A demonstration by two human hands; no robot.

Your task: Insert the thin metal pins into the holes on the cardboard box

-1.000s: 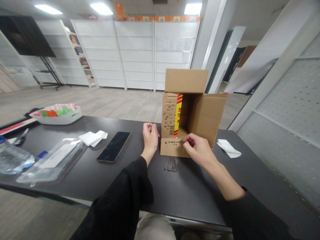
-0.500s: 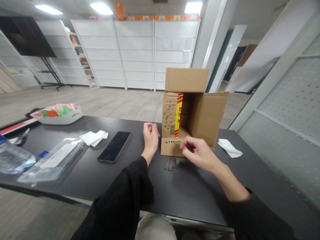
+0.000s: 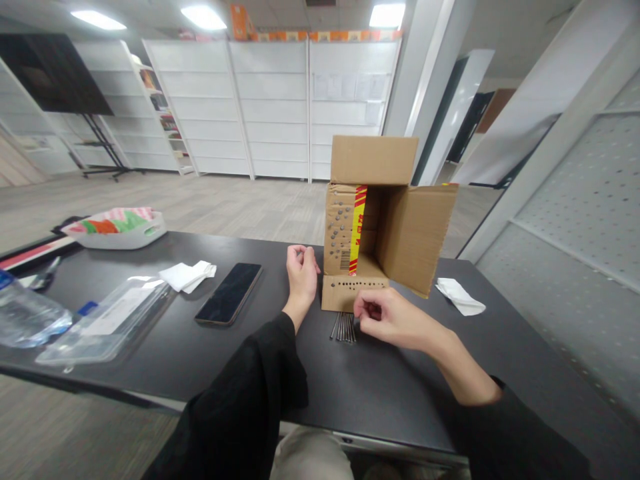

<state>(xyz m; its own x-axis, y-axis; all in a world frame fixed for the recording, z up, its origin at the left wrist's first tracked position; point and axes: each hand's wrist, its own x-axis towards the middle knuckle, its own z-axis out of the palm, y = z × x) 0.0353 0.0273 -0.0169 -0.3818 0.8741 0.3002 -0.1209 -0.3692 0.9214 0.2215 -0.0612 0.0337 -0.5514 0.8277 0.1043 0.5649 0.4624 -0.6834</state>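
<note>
A cardboard box (image 3: 395,227) stands on its side, its opening towards me and its flaps spread. The lower front flap (image 3: 330,299) has a row of small holes. Grey nail heads dot the left flap (image 3: 334,230), beside a yellow-and-red tape strip. Several loose nails (image 3: 343,327) lie fanned on the table before the box. My right hand (image 3: 393,319) is just right of these nails, fingers curled into a pinch; its fingertips hide whatever is between them. Left of the box, my left hand (image 3: 302,275) rests with curled fingers, its inside hidden.
On the dark table (image 3: 320,393) lie a phone (image 3: 229,293), a white tissue (image 3: 189,275), a clear plastic case (image 3: 107,327) and a water bottle (image 3: 30,317). A white basket (image 3: 120,239) stands at the far left. Another tissue (image 3: 459,296) lies right of the box.
My right hand has moved down and slightly left, from in front of the lower flap to beside the loose nails. More of the flap's holes show. My left hand has stayed put.
</note>
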